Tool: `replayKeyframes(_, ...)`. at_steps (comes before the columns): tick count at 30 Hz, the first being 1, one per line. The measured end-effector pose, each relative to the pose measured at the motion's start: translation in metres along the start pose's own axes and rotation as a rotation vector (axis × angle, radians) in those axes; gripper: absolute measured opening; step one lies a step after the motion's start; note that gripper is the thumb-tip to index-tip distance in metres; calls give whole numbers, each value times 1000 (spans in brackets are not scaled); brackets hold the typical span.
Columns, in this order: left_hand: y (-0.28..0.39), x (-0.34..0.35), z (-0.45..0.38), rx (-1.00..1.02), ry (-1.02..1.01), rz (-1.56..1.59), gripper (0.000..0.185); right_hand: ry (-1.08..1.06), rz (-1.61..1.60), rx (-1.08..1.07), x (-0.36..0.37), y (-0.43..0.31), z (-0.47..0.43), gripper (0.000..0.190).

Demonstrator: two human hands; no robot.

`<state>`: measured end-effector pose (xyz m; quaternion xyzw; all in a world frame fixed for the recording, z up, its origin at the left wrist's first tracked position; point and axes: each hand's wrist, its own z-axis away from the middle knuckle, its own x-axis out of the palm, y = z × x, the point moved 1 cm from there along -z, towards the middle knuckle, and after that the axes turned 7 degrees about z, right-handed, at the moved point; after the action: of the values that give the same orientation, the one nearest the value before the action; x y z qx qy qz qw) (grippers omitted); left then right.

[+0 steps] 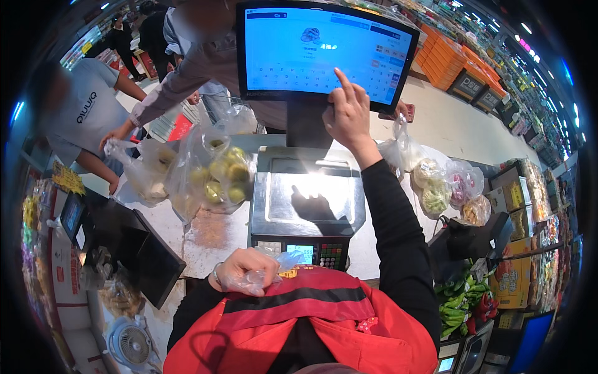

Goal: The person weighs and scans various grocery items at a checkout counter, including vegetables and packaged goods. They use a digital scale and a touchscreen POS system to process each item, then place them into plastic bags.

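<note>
My right hand (pixel 348 110) reaches up to a touchscreen (pixel 299 51) on a stand, its index finger extended against the on-screen keyboard. Nothing is held in it. My left hand (pixel 247 269) is closed on a crumpled clear plastic bag (pixel 250 283), close to my chest. Between my arms stands a weighing scale with a metal platter (pixel 275 196); the platter carries only my hand's shadow and bright glare. The scale's small lit display and keypad (pixel 331 255) face me. Left of the scale lie clear bags of green fruit (pixel 224 175).
At the left, a person's hand (pixel 117 133) touches a bag (pixel 159 163); another person stands beside. Bagged vegetables (pixel 434 189) lie right of the scale. Dark monitors (pixel 159 257) flank me. A white fan (pixel 131 341) is low left; green peppers (pixel 455 311) are low right.
</note>
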<state>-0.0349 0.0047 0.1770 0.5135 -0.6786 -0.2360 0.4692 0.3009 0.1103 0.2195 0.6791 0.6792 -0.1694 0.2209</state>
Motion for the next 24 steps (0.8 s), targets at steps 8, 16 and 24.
replayKeyframes(8, -7, 12, -8, -66, -150, -94, 35, -68, 61, 4, 19, -34, -49, 25)
replayKeyframes(16, -16, 14, -18, -56, -245, -86, 36, -22, -49, 67, 0, -22, -5, 26)
replayKeyframes(24, -20, 22, -28, -112, -318, -77, 36, -67, 66, 16, 5, -11, -13, 30)
